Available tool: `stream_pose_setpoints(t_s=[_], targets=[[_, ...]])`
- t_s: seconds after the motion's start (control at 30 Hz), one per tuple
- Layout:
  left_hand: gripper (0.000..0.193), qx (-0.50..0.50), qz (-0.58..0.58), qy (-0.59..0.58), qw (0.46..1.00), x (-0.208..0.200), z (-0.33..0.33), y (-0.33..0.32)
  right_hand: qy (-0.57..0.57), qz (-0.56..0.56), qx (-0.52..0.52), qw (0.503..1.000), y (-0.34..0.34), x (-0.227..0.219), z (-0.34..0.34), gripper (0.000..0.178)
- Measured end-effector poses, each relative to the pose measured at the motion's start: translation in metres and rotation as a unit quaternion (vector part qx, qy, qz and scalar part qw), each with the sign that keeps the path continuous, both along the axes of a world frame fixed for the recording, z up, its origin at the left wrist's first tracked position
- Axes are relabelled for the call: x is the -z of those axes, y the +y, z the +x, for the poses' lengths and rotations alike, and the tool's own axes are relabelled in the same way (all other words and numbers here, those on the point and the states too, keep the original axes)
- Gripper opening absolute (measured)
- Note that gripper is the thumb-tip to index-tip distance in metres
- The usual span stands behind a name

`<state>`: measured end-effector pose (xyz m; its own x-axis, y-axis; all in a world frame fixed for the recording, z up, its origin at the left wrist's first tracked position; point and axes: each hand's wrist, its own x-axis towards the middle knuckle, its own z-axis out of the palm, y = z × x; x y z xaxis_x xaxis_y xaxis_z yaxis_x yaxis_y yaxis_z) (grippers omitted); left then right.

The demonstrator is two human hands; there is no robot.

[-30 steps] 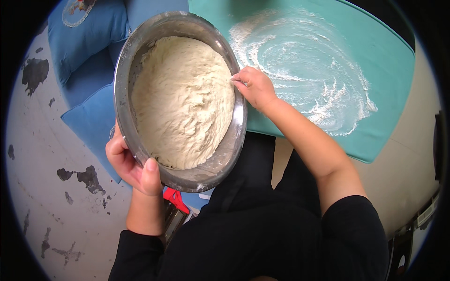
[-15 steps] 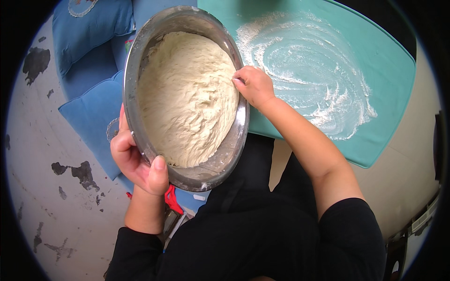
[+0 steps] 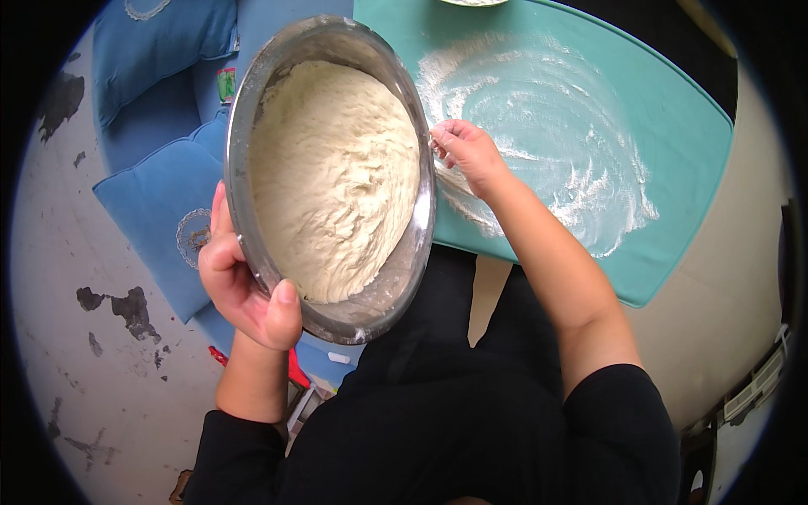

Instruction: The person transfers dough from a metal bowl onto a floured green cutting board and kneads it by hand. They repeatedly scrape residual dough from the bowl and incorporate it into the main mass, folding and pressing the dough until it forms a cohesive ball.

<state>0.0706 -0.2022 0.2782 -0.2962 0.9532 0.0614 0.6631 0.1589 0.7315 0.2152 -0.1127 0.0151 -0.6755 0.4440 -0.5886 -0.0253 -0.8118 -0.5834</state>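
A big steel bowl (image 3: pixel 244 151) is tilted steeply over to the right, above the near left edge of the table. Inside it, a large mass of pale, sticky dough (image 3: pixel 337 181) clings to the bottom and side. My left hand (image 3: pixel 252 295) grips the bowl's lower left rim, thumb over the edge and fingers behind the outer wall. Just by the right rim is my right hand (image 3: pixel 471 156), its fingers curled together in a pinch. Whatever those fingertips hold, if anything, is too small to make out.
White flour (image 3: pixel 547 143) lies in swirls over the green tabletop (image 3: pixel 673 185) at the right. Part of another bowl (image 3: pixel 473 2) shows at the top edge. Blue cushions (image 3: pixel 160 219) rest on a blue seat at the left, beside a floor with dark worn patches (image 3: pixel 135 311).
My right hand has moved off the bowl's right rim to just outside it, over the floured table. The bowl has tipped a little further, still in my left hand.
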Motion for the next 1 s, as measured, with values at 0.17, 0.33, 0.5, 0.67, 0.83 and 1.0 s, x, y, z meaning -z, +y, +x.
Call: stream_pose_setpoints(t_s=[0.17, 0.33, 0.5, 0.67, 0.83, 1.0], targets=[[0.036, -0.004, 0.003, 0.009, 1.0, 0.001, 0.0, -0.001, 0.132, -0.18, 0.062, 0.973, 0.029, -0.032, 0.018, 0.02], [0.035, 0.005, 0.001, 0.004, 1.0, 0.001, 0.0, 0.001, 0.165, -0.2, 0.113, 0.959, 0.051, -0.045, 0.038, 0.022], [0.035, 0.02, 0.022, 0.03, 0.999, 0.004, -0.002, 0.005, -0.146, 0.167, 0.152, 0.963, 0.14, -0.007, 0.079, 0.027], [0.033, 0.022, 0.01, 0.069, 0.997, -0.003, 0.002, 0.009, -0.562, 0.499, -0.077, 0.655, 0.225, 0.002, 0.108, 0.039], [0.032, 0.029, 0.002, 0.082, 0.996, -0.003, 0.005, 0.016, -0.63, 0.529, -0.24, 0.515, 0.231, 0.007, 0.119, 0.039], [0.031, 0.04, -0.012, 0.084, 0.996, -0.009, 0.007, 0.021, -0.57, 0.615, -0.171, 0.518, 0.207, 0.007, 0.131, 0.015]])
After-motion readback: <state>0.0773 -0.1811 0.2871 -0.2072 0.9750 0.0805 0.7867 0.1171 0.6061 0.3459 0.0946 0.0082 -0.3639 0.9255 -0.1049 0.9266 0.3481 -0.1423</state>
